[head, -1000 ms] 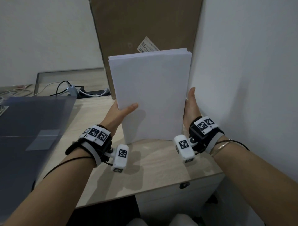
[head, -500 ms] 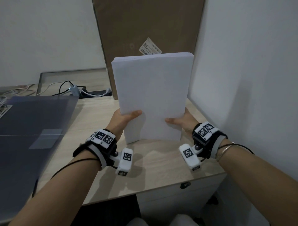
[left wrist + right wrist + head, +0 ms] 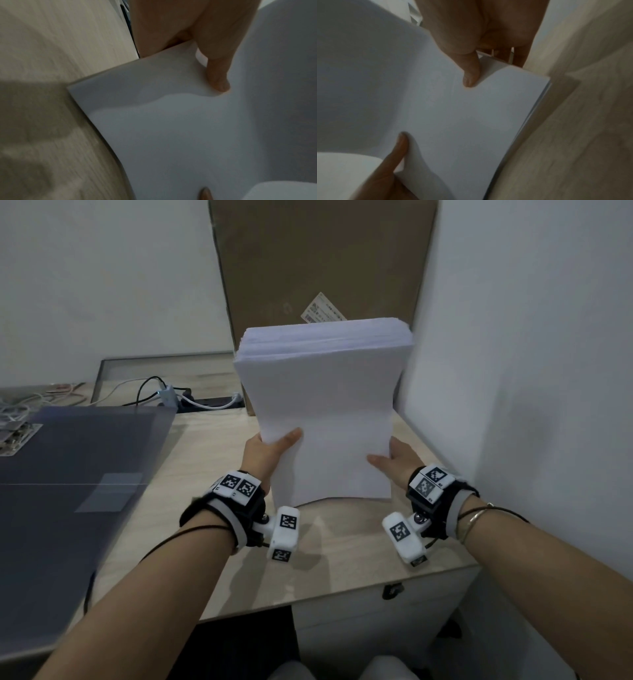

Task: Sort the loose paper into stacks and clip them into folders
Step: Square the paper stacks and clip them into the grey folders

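Above desk [image 3: 191,460], both hands gripping paper stack [image 3: 325,412]

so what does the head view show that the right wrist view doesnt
Only the head view shows the whole scene: the cardboard box behind the paper stack, the grey folder sheets at left, the cables at the back, both wrists, and the sheets fanned at the stack's top edge.

Only the right wrist view shows the right hand close up, thumb on the front sheet, fingers behind, and the stack's layered side edge near the desk.

Both show the stack gripped by both hands, including the left hand, above the wooden desk.
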Available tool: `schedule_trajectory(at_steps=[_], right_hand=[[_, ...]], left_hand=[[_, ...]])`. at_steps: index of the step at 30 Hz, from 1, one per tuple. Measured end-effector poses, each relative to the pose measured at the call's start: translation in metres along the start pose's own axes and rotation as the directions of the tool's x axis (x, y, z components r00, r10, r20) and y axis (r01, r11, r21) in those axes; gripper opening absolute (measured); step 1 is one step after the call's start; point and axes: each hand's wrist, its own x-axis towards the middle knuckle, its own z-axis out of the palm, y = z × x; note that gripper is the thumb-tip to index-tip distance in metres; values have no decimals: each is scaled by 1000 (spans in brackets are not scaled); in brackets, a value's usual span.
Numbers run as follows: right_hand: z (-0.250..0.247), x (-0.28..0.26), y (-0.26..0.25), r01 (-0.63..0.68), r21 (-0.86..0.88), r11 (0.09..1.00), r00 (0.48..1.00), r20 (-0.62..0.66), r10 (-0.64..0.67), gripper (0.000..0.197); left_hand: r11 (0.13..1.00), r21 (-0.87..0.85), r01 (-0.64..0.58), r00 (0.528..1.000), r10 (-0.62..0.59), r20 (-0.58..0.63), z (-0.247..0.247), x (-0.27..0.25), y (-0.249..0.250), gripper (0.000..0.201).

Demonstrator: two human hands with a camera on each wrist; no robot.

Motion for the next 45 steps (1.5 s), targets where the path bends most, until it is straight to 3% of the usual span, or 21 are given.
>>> schedule_trajectory(at_steps=[3, 11, 13, 16, 18, 20, 22, 25, 26, 29, 34, 37, 38, 39, 40, 41, 43, 45], right_hand=[[2, -4, -3, 34, 130, 991, 998, -51, -28, 35], [10, -11, 1, -91, 258, 962, 995, 60, 78, 40], [6, -13, 2, -181, 404, 897, 982, 117, 145, 39], [-2, -21, 1, -280, 665, 692, 958, 240, 156, 19], [-2, -26, -1, -289, 752, 592, 951, 295, 90, 46], [7, -30, -8, -284, 779, 559, 943, 332, 16, 68], [22, -33, -14, -294, 791, 537, 939, 345, 7, 62], [43, -35, -21, -288, 773, 566, 954, 285, 96, 28], [49, -35, -20, -291, 747, 597, 954, 271, 125, 25], [60, -31, -17, -292, 672, 680, 956, 216, 197, 31], [67, -28, -12, -301, 721, 624, 949, 162, 271, 27], [52, -25, -6, -257, 691, 676, 957, 85, 278, 28], [43, -23, -3, -237, 655, 717, 960, 45, 276, 29], [33, -20, -1, -214, 609, 764, 965, 9, 263, 30], [22, -18, 1, -191, 561, 805, 970, -18, 243, 31], [12, -16, 2, -168, 519, 838, 976, -32, 215, 31], [-6, -14, 0, -124, 447, 886, 988, -25, 152, 30], [-19, -14, -5, -79, 415, 906, 997, 29, 74, 33]], left_hand=[[1000, -11, -28, 1000, 28, 3, -1, -4, 6, 32], [1000, -16, 23, 993, -25, -112, -13, -8, -1, 35], [991, -110, 69, 989, -82, -121, -19, -11, -6, 42], [943, -291, 164, 985, -174, -11, -30, -12, -12, 50], [896, -364, 256, 966, -245, 76, -35, -14, -12, 54], [864, -374, 339, 941, -315, 124, -35, -17, -9, 53], [845, -376, 381, 925, -348, 156, -33, -18, -7, 48], [841, -352, 411, 911, -379, 161, -33, -25, -6, 37], [839, -351, 415, 910, -387, 151, -33, -27, -5, 36], [839, -359, 409, 910, -404, 92, -38, -28, -6, 39], [868, -250, 429, 903, -422, 83, -52, -23, -10, 37], [901, -137, 412, 908, -418, -15, -66, -15, -4, 31], [920, -95, 381, 919, -388, -72, -73, -9, -1, 46], [941, -22, 338, 930, -337, -143, -81, -2, 2, 74], [957, 93, 276, 939, -248, -237, -90, 5, 6, 99], [955, 229, 188, 946, -113, -304, -99, 11, 11, 111], [900, 435, 12, 958, 115, -264, -112, 22, 24, 113], [867, 492, -74, 986, 138, -96, -117, 29, 36, 109]])
